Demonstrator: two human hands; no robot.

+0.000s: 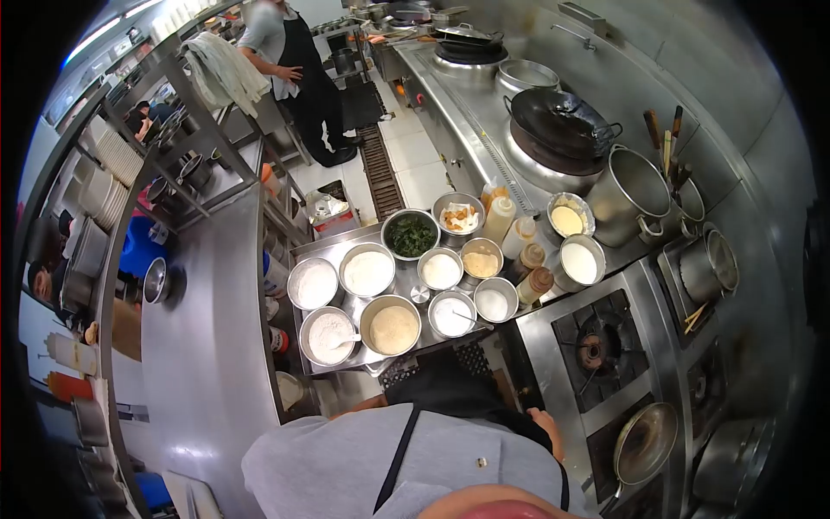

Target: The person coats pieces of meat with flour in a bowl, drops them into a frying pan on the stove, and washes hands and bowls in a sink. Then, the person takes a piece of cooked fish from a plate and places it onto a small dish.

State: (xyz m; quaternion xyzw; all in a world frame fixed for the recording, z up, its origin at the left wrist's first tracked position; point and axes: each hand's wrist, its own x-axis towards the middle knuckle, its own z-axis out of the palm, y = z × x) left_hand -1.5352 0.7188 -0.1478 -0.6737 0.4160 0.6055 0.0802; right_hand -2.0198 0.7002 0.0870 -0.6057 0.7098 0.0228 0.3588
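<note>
My right hand [545,424] hangs low by my side, close to the front edge of the stove [562,389]; its fingers are too small and partly hidden to read. On the left only a strip of my forearm shows beside my black apron, and my left hand is hidden. In front of me, a steel counter holds several round metal containers: white powder [330,336], tan crumbs [391,329], dark green leaves [410,234] and a white substance with a spoon [452,315]. Squeeze bottles [520,235] stand to their right.
Right of me are a burner [598,348] and a frying pan [645,443]. A black wok [560,130] and tall pot [634,192] stand farther back. A long steel worktop [203,346] runs along the left with a small bowl [156,281]. Another person [298,78] stands in the aisle.
</note>
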